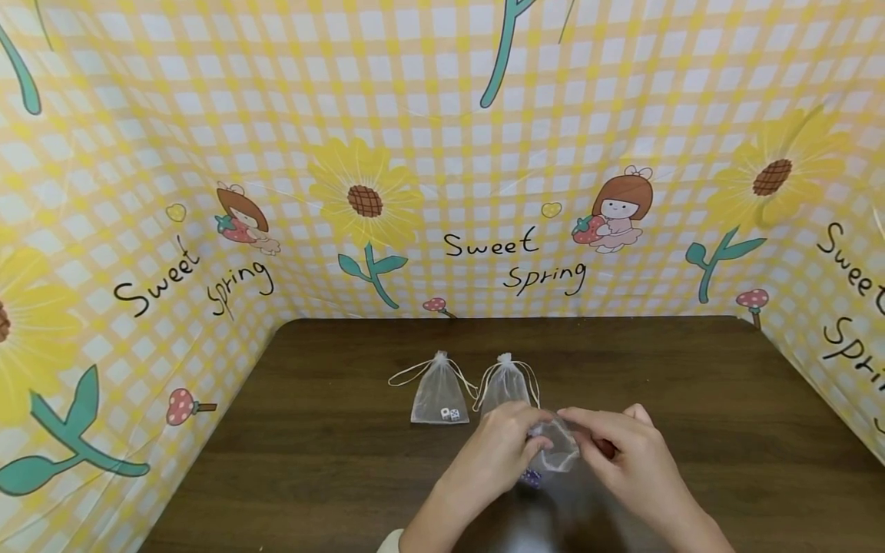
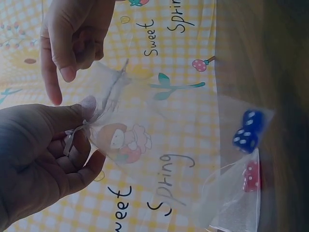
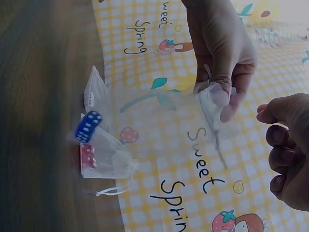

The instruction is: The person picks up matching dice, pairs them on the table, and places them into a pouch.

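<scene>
My left hand (image 1: 494,447) pinches a sheer white drawstring bag (image 1: 558,449) by its gathered top, thumb over the fabric. A short ribbon end (image 2: 69,145) shows by the fingers in the left wrist view. Two blue dice (image 2: 247,131) with white dots lie in the bag's low end, which hangs above the table. My right hand (image 1: 632,453) is close beside the bag's opening. Both wrist views show a gap between its fingers and the bag. Its index finger (image 2: 54,92) is extended, the other fingers bent, and it holds nothing.
On the dark wooden table (image 1: 311,461) behind my hands lie two more sheer bags. The left bag (image 1: 437,388) holds white dice (image 1: 450,415); the right bag (image 1: 503,384), partly hidden by my left hand, holds red dice (image 3: 88,155). A yellow checked cloth (image 1: 442,153) surrounds the table's back and sides.
</scene>
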### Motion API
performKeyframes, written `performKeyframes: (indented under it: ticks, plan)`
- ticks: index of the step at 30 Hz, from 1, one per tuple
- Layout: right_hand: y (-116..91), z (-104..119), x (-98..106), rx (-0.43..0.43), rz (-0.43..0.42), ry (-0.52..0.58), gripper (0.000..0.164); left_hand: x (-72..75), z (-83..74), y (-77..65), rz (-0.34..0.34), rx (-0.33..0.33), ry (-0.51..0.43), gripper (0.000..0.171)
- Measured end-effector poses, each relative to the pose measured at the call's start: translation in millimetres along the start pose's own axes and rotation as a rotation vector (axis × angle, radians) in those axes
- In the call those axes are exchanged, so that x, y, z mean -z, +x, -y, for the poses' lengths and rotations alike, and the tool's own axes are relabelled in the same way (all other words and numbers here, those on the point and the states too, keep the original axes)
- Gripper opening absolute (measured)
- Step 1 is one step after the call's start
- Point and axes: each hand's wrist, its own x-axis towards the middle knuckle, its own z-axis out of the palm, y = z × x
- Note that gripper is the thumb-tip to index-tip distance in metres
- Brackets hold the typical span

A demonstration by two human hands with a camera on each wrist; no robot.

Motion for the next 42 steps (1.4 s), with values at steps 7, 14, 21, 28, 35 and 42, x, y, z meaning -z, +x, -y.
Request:
performKeyframes:
  ticks: [7,14,21,28,35,42]
  plan:
    - [-3.5,-5.0,8.0,-0.057,-0.007,0.005,0.021,1.1,0.4,1.3,-0.007,0.011,-0.003,0.024]
    - [-13.0,-12.8,14.6,-0.144,-0.033,-0.018,0.013,2.3,0.3,1.7,-0.004,0.014,-0.001,0.024]
    - [-20.0,-16.4,20.0,-0.312,0.067,0.024,0.034,4.4,-0.9,2.3,-0.001,0.031,-0.014,0.023]
    - [-26.1,-22.1,18.4,-0.336,0.167,0.076,0.036,5.8,-1.6,1.3,0.001,0.023,-0.009,0.024]
    - [-27.8,-24.7,16.2,-0.317,0.186,0.093,0.028,6.5,-1.9,0.7,0.005,0.026,-0.014,0.023]
    - [-27.2,-25.4,15.1,-0.296,0.140,0.088,0.033,6.6,-1.6,0.4,0.013,0.030,-0.014,0.024]
